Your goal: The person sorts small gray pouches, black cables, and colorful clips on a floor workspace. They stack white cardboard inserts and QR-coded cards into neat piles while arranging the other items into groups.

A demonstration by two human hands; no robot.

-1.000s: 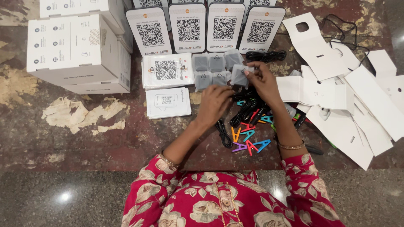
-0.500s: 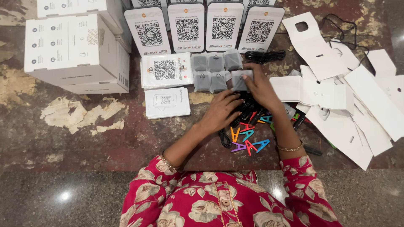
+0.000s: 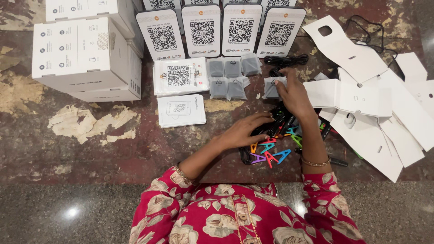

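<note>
From the head view, the left hand (image 3: 246, 131) is laid flat, fingers released, on a heap of black cables (image 3: 278, 124) at the desk's (image 3: 135, 149) centre. The right hand (image 3: 294, 95) is pressed on the same heap, fingertips touching a grey pouch (image 3: 270, 88) at 12 o'clock; its grip cannot be told. Coloured clips (image 3: 271, 156) are seen at 6 o'clock of the heap, white boxes (image 3: 86, 54) at 10 o'clock.
</note>
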